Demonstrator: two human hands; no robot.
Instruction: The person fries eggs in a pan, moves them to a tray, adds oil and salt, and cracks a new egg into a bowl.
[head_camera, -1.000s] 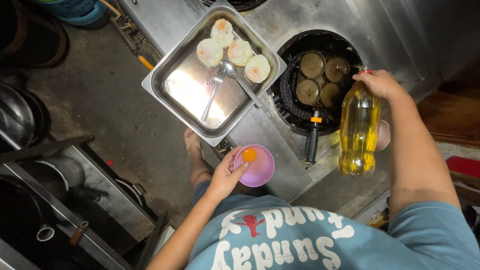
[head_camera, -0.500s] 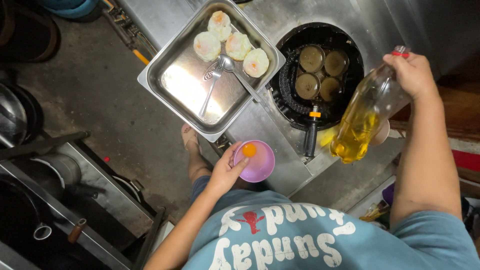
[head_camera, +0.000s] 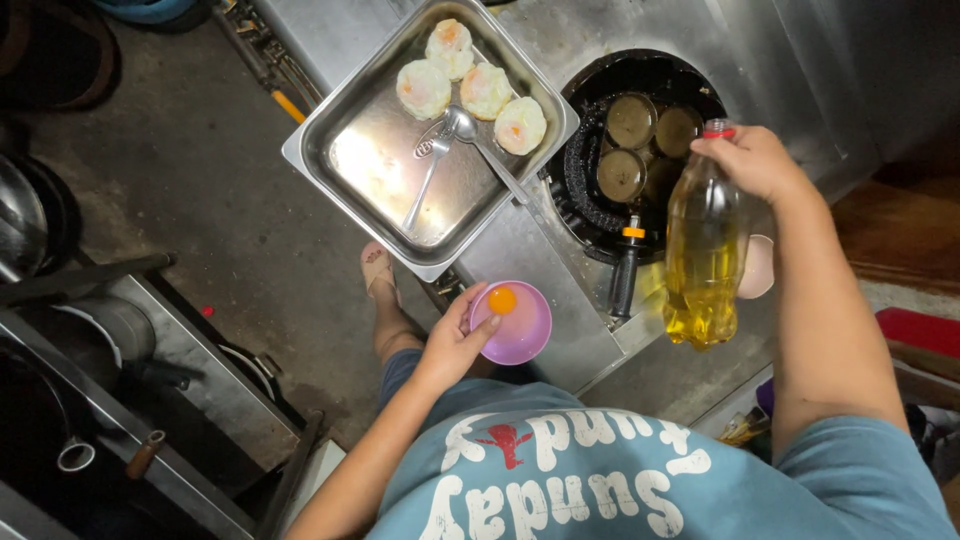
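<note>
Now that the right hand (head_camera: 755, 165) has swung the clear plastic bottle of yellow oil (head_camera: 703, 255) back from its tilt to upright beside the black multi-well pan (head_camera: 640, 140), the left hand (head_camera: 450, 345) (fingers clasped) grips the small purple bowl holding a raw yolk (head_camera: 515, 322).

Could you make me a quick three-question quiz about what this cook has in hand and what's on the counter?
1. True or false: the left hand holds a pink bowl with a raw yolk in it.
2. How many cooked eggs lie in the steel tray?
3. What does the right hand grip: A) a spoon, B) an oil bottle, C) the pan handle?

Key: 1 true; 2 four; 3 B.
</note>
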